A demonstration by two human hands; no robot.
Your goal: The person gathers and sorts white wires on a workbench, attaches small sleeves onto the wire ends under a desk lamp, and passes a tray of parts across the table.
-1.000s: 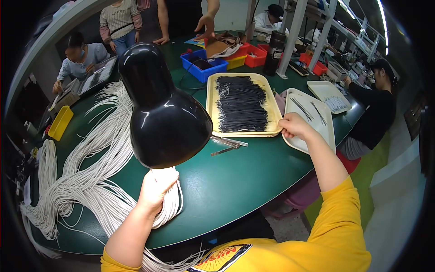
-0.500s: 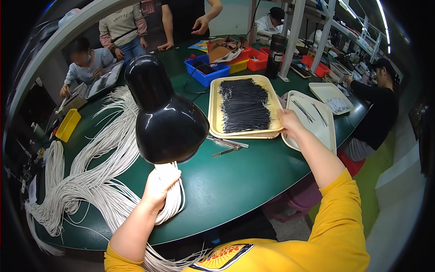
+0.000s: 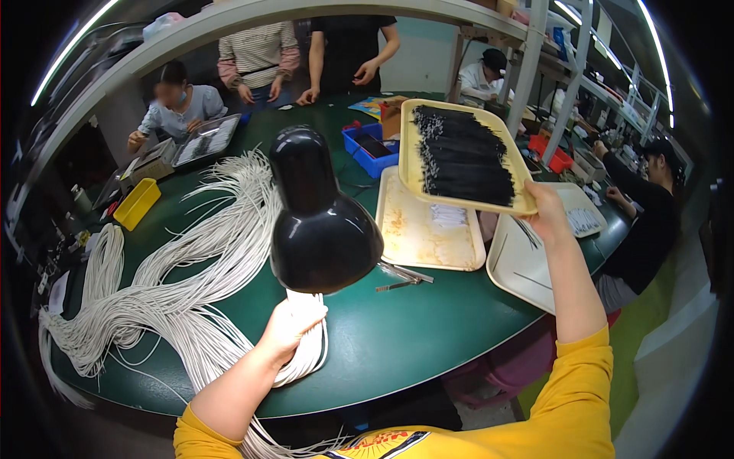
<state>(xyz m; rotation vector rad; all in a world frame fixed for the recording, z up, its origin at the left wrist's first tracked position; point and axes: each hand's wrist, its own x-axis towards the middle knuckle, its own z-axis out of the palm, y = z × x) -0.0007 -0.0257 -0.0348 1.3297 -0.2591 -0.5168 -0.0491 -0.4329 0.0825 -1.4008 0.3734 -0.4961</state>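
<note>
My left hand [image 3: 294, 327] is closed around a bundle of white cables [image 3: 312, 356] under the black lamp [image 3: 325, 237], whose shade hides part of the bundle. Out to the right, my right hand [image 3: 547, 210] grips the near right corner of a cream tray [image 3: 520, 195]. That tray is tilted and lifted off the table, with many short black wires [image 3: 462, 157] lying in rows in it. Beneath it on the table is a stained cream tray [image 3: 390, 241] holding a small pile of white pieces [image 3: 449, 216].
Long white cables [image 3: 191, 268] spread over the left of the green table [image 3: 390, 329]. A metal tool [image 3: 405, 275] lies near the stained tray. Further right is a tray [image 3: 512, 264] with a few black wires. Blue [image 3: 372, 153] and yellow bins [image 3: 138, 204] stand farther off. Several co-workers surround the table.
My right hand has lifted the tray of black wires up and away, uncovering the stained tray below. My left hand still holds the white cables. The whole view has shifted somewhat.
</note>
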